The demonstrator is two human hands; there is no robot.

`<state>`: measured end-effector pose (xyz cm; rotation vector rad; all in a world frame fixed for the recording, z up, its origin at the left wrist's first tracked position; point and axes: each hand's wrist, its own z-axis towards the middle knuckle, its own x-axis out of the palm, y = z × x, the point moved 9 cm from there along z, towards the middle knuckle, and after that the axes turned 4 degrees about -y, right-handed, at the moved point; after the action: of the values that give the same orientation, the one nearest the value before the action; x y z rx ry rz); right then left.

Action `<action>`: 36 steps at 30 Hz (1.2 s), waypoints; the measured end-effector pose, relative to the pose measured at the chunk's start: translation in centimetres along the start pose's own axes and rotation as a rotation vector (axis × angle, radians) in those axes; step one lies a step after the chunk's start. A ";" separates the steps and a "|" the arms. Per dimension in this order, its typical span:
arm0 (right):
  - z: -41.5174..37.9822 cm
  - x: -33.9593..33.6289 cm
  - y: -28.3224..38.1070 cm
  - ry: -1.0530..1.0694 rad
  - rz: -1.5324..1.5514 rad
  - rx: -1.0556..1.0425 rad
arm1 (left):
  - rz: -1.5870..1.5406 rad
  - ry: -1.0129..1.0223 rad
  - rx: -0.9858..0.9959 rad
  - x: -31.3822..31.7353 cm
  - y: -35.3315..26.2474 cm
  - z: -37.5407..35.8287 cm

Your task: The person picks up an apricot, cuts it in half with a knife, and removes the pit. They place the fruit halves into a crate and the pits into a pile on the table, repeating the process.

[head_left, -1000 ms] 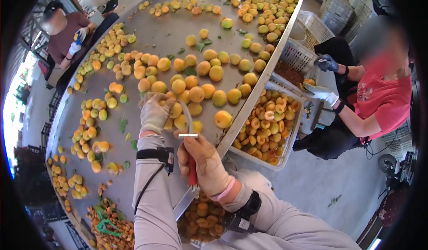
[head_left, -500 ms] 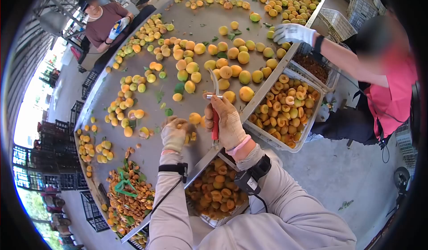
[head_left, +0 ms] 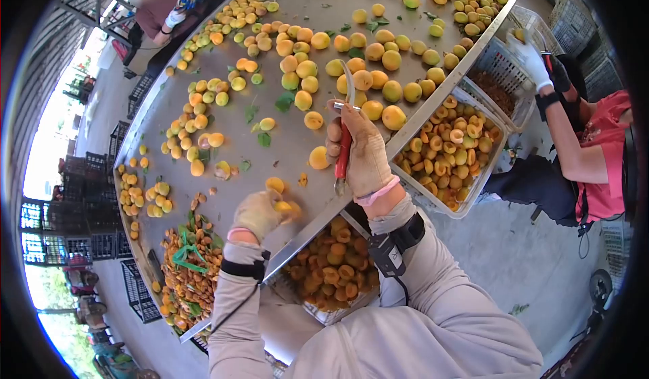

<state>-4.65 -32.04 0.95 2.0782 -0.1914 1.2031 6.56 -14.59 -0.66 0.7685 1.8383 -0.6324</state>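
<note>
My right hand is wrapped round the red handle of a small curved knife, its hooked blade pointing up over the table. My left hand, gloved and smeared by motion, is closed at the table's near edge on an apricot piece. Just beyond its fingers an apricot rests on the metal table. Another whole apricot lies left of the knife handle. Below the edge, between my forearms, a crate holds apricot halves.
Several apricots are spread across the table. Pits and scraps are heaped at the near left. A white crate of halves stands at the right edge. One co-worker sits at the right, another at the far left.
My left hand has moved slightly left and down, now with an apricot piece at its fingers. My right hand still holds the knife. The right co-worker's gloved hand has left the table with an apricot.
</note>
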 end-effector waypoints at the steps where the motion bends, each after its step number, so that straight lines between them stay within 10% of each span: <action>1: 0.0 0.2 -0.4 0.007 -0.011 0.013 | -0.118 0.067 -0.034 1.0 0.5 -0.4; 3: -0.5 0.8 -1.1 0.002 -0.052 0.048 | -0.355 0.190 -0.103 2.8 2.1 -1.3; 6: -2.1 2.5 -2.7 0.111 -0.279 0.103 | -1.497 -0.024 -0.116 2.7 5.4 -3.3; 10: -3.4 3.8 -8.6 0.220 -0.455 0.304 | -2.202 -0.312 0.037 -0.3 5.6 -6.4; 14: -4.8 5.1 -12.4 0.374 -0.890 0.006 | -1.837 -0.299 -0.128 1.7 5.1 -6.7; 15: -5.1 5.9 -11.7 0.422 -1.096 -0.504 | -1.764 -0.383 -0.072 1.1 4.7 -7.4; 18: -5.0 5.6 -13.7 0.450 -0.889 0.090 | -1.393 -0.479 0.001 -0.6 4.5 -8.4; 21: -6.2 6.6 -12.7 0.394 -0.619 0.346 | -1.920 -0.549 -0.045 0.0 6.3 -9.0; 28: -8.5 8.2 -13.3 0.618 -1.172 -0.463 | -2.383 -0.559 -0.130 3.1 9.1 -8.1; 36: -9.8 8.3 -14.9 0.690 -1.377 -0.484 | -2.038 -0.687 -0.250 1.5 8.7 -9.7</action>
<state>-0.16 -12.99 3.03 0.8385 1.0005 0.7358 6.79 -1.54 0.79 -1.6430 1.3718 -1.4909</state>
